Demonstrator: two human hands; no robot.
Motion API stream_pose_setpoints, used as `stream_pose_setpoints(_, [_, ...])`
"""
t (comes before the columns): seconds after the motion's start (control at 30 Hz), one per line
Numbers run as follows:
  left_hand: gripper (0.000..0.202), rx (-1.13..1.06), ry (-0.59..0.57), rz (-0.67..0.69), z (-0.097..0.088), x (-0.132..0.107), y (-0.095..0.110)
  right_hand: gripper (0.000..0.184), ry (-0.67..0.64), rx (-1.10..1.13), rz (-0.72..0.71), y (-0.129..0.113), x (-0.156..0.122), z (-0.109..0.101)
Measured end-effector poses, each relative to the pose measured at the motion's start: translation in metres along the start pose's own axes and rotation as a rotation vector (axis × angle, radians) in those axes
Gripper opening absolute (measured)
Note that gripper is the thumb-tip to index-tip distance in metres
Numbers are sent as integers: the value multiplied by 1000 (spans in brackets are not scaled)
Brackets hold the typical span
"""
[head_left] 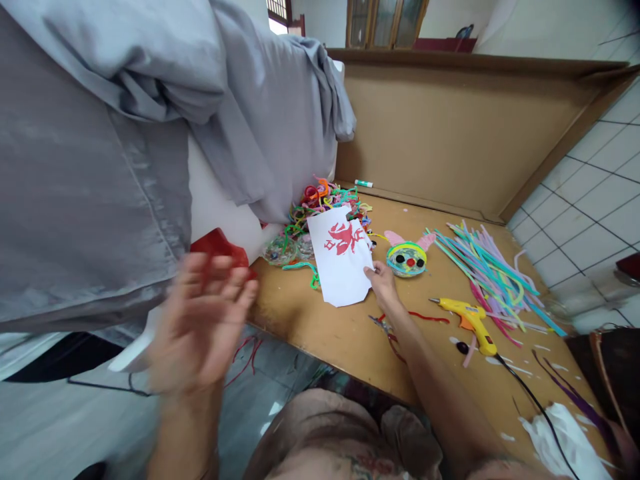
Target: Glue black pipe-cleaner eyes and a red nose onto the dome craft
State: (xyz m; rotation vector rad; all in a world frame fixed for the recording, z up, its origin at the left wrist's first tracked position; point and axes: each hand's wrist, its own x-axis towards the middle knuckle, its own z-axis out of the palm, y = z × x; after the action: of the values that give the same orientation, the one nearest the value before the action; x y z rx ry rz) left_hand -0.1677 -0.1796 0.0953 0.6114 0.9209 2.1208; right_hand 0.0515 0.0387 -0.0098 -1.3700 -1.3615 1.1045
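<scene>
My right hand [383, 283] reaches out over the low wooden table [350, 340] and pinches the right edge of a white paper sheet [343, 263] printed with a red figure. The sheet lies partly on a heap of tangled coloured pipe cleaners [320, 200]. Just right of that hand sits a round pipe-cleaner face with pink ears [407, 257]. My left hand [200, 320] is raised off the table at the left, blurred, fingers spread, holding nothing. A red object [217, 243] shows behind it.
A yellow glue gun [473, 322] with a black cord lies right of my forearm, beside a fan of straight pipe cleaners [490, 273]. A grey cloth [150, 133] drapes over furniture at the left. A brown board [450, 133] backs the table. White tissue [565, 433] lies near right.
</scene>
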Motion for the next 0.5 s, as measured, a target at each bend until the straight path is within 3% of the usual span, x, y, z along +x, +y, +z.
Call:
stream_pose_setpoints(0.1, [41,113,-3,-243,27,19,-76,29,-40,196,-25,-12,-16,-10])
stream_pose_setpoints(0.2, [47,144,43,-335,37,30,-123,34,-62,324,-29,-26,-34,-27])
stream_pose_setpoints(0.37, [40,-84,-290,-657,52,39,-142,37,-131,491,-4,-42,-63,-54])
stream_pose_setpoints(0.5, [40,-146,-323,-708,64,45,-154,35,-193,504,6,-42,-77,-70])
